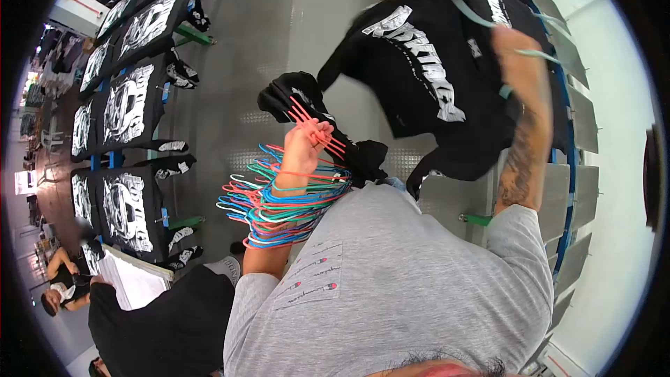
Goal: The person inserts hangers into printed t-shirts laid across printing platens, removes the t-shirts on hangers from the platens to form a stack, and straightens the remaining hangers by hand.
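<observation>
My left hand (305, 141) is closed around the red hangers (301, 113), whose thin bars stick out past the fingers. A thick bundle of blue, red, green and white hangers (289, 213) is looped over my left forearm. Behind that hand lies black cloth (363, 157), partly hidden. On the right, my right hand (515, 45), blurred by motion, grips a pale green curved piece (471, 10) that looks like a hanger. Next to it a black sweatshirt (412, 59) with white lettering spreads out, its edges smeared and a sleeve drooping towards my waist.
Black printed garments (129, 105) lie on a row of boards at left. Grey boards (583, 119) line the right, beside a white wall (621, 84). A grey floor aisle (300, 21) runs between. At lower left are a person in black (167, 321) and another person (59, 283) near white sheets (136, 279).
</observation>
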Demonstrator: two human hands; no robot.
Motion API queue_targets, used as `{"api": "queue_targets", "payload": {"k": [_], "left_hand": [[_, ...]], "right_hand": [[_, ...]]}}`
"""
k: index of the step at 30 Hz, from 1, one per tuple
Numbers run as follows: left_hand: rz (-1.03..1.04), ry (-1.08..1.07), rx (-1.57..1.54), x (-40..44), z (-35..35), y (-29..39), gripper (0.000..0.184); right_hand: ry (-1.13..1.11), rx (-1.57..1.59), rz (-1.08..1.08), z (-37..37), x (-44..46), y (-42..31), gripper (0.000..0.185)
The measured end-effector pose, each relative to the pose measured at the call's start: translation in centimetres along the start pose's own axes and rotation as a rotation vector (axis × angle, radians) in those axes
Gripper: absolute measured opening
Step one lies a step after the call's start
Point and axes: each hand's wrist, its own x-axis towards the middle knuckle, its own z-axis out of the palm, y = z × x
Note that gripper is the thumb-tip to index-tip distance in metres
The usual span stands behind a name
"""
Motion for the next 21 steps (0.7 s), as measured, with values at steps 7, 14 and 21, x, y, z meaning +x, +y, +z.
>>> {"api": "queue_targets", "payload": {"k": [7, 14, 21], "left_hand": [[0.043, 0.040, 0.045, 0.6, 1.6, -0.8, 0.009], [0.084, 0.099, 0.000, 3.3, 5.8, -2.2, 0.014], [0.105, 0.020, -0.099, 6.7, 12.2, -3.8, 0.007]], "right_hand": [[-0.107, 0.126, 0.098, 12.5, 1.3, 6.7, 0.038], [-0.671, 0.245, 0.232, 22.2, -1.3, 9.2, 0.046], [-0.770, 0.522, -0.153, 22.4, -0.5, 10.8, 0.023]]}}
